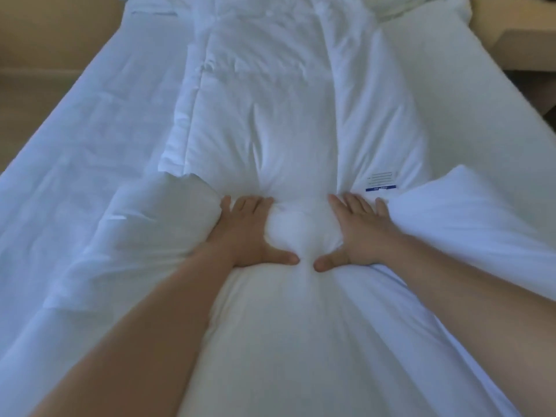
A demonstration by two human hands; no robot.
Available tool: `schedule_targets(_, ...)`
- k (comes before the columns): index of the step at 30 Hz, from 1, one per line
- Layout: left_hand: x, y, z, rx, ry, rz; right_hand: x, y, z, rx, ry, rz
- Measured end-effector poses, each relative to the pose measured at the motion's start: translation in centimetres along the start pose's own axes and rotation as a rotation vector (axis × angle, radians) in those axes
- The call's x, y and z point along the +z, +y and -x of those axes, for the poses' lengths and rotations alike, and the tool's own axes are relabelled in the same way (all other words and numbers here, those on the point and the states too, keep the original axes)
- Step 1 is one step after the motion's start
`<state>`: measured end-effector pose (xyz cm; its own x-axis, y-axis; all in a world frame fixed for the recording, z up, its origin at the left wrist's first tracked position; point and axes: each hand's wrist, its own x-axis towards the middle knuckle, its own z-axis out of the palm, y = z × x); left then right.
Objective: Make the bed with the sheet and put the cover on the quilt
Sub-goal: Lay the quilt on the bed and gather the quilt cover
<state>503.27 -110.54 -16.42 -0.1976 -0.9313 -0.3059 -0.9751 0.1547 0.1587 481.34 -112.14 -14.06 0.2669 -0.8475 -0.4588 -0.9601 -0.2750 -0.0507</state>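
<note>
Nearest you, the cover (pixel 285 341) lies smooth under both forearms and bulges as if some filling is already inside, though you can't confirm that from here. Your left hand (pixel 252 233) and right hand (pixel 358 233) are both flat and spread. The palms press down, the fingers point up the bed, and the thumbs turn inward almost tip to tip, so neither hand is gripping anything. Between them sits a squeezed lump (pixel 301 233) of white fabric. Loose folds puff up just outside each hand, likely the cover's mouth. A blue-printed label (pixel 380 182) sits just beyond your right fingers. Past that the quilt (pixel 270 100) runs up the middle as a long folded strip on top of the sheet (pixel 90 130), which is spread on both sides with light creases. Expect all of it to be soft, light and floppy, with no stiffness, so pushing just bunches it. The fabric is probably slick enough for layers to slide, and flat palms won't hold it. Pinch quilt and cover together through the cloth at corners or a seamed edge rather than mid-panel, and use the label to find an edge. Far end: white pillows (pixel 406 7), blurred, and a nightstand (pixel 526 52) to the right.
</note>
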Motion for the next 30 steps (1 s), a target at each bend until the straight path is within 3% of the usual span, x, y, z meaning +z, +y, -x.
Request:
schedule_targets(3, -0.6, 0.1, -0.8, 0.0, -0.001, -0.046, 0.2, -0.1, -0.6, 0.008, 0.036, -0.018)
schedule_targets(8, -2.1, 2.4, 1.3, -0.084, -0.335, -0.01, 0.1, -1.3, 3.4, 0.012, -0.035, -0.116)
schedule_targets(11, -2.5, 4.0, 5.9, -0.134, -0.379, 0.111, 0.9, -2.1, 8.5, 0.016, -0.053, -0.253)
schedule_targets(13, -2.6, 5.8, 10.1, -0.145, -0.374, 0.14, 1.4, -2.4, 13.0, 0.011, -0.042, -0.325)
schedule_targets(18, -2.6, 11.3, 23.9, -0.106, -0.306, 0.071, 3.8, -4.4, 27.3, -0.026, 0.027, -0.235)
schedule_targets(22, -1.0, 15.3, 37.0, -0.074, -0.285, -0.062, 7.9, -6.6, 40.2, -0.087, 0.208, -0.151)
schedule_targets(25, 1.4, 19.2, 46.8, -0.045, -0.313, -0.163, 12.7, -8.1, 49.7, -0.107, 0.209, -0.137)
schedule_targets(26, 2.4, 20.2, 49.9, -0.039, -0.291, -0.191, 14.1, -8.4, 52.8, -0.133, 0.163, -0.15)
schedule_targets(28, 4.5, 21.2, 55.2, -0.003, -0.077, -0.155, 15.9, -8.3, 58.0, -0.184, 0.038, -0.247)
schedule_targets(30, 6.7, 20.9, 59.0, 0.039, 0.18, -0.107, 15.8, -8.0, 61.6, -0.134, 0.006, -0.57)
